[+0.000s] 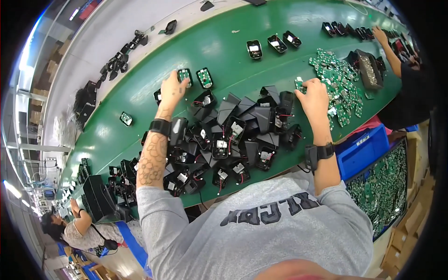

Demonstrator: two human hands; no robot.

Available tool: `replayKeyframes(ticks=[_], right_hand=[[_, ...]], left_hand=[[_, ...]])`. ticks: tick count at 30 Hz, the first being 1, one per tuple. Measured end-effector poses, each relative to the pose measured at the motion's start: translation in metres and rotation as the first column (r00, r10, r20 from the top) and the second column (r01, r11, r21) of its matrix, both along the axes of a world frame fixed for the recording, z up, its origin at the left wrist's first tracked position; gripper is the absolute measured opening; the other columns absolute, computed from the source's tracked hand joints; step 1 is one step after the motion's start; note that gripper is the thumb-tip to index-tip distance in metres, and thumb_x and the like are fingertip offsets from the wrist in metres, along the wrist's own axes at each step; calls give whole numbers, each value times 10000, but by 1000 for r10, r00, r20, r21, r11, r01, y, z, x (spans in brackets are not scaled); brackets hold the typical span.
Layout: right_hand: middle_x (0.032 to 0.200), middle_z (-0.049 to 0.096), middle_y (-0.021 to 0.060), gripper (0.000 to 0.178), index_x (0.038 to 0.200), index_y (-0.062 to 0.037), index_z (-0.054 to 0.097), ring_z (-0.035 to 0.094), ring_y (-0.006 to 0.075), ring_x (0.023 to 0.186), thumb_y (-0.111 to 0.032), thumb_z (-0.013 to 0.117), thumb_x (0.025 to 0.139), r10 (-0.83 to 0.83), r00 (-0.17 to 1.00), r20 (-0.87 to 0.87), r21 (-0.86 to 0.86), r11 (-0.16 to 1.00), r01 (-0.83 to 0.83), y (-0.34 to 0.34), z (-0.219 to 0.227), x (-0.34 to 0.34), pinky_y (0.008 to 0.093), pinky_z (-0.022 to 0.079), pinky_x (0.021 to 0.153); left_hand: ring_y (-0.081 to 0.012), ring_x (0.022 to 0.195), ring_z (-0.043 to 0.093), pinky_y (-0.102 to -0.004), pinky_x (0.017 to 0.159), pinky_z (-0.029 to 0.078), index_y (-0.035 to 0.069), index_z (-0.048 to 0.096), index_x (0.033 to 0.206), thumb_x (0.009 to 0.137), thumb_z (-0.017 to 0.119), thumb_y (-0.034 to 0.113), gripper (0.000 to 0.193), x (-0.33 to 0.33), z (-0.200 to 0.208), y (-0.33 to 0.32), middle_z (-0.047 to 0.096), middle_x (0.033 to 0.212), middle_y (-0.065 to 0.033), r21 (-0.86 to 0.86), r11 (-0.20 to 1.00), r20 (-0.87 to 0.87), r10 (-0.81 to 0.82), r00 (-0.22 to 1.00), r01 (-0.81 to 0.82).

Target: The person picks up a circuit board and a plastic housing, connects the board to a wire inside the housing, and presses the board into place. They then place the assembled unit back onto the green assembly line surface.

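My left hand (172,89) is closed on the edge of a small black case (185,74) with a green circuit board in it. Right beside that stands a second black case (205,78), also with a board inside. Further right, my right hand (312,96) pinches a small green circuit board (299,83) between thumb and fingers, at the edge of a pile of loose circuit boards (335,79). Between my forearms lies a heap of open black cases (233,130), several showing white parts and red wires. Another black case (157,96) is partly hidden behind my left hand.
Three open cases (277,43) stand on the far side of the green table (224,56). A black bin (369,70) of small metal parts stands beyond the board pile. A blue crate (361,151) is at lower right. Co-workers' hands (380,35) work at far right and lower left.
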State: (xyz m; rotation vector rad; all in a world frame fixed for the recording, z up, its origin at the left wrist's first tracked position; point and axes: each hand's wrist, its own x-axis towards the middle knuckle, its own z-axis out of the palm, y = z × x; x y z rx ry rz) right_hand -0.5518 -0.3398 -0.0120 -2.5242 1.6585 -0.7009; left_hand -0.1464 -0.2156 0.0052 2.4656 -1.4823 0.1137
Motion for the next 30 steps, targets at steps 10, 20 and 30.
replayKeyframes(ticks=[10,20,30], right_hand=[[956,635,108,234,942,-28,642,589,304,931,-172,683,763,201,970,139,-58,979,-195,5,-8,-22,397,469,816],[986,643,80,398,1146,-58,594,600,129,848,-70,738,775,16,651,759,163,963,-213,15,9,-34,232,442,663],[856,644,42,307,1168,10,574,565,67,644,-64,631,876,-69,440,895,330,766,-552,45,32,-25,196,405,527]], left_hand=[[-388,1003,570,-467,854,458,44,636,1069,840,588,476,491,3,3,12,635,1044,-211,45,991,144,118,983,-125],[-238,852,658,-352,646,563,32,529,1262,814,665,257,520,60,0,55,663,953,-136,85,956,-636,268,723,-280],[-220,928,645,-269,724,543,25,399,1307,876,557,81,463,10,45,88,624,1058,-161,-339,844,-940,-325,106,-416]])
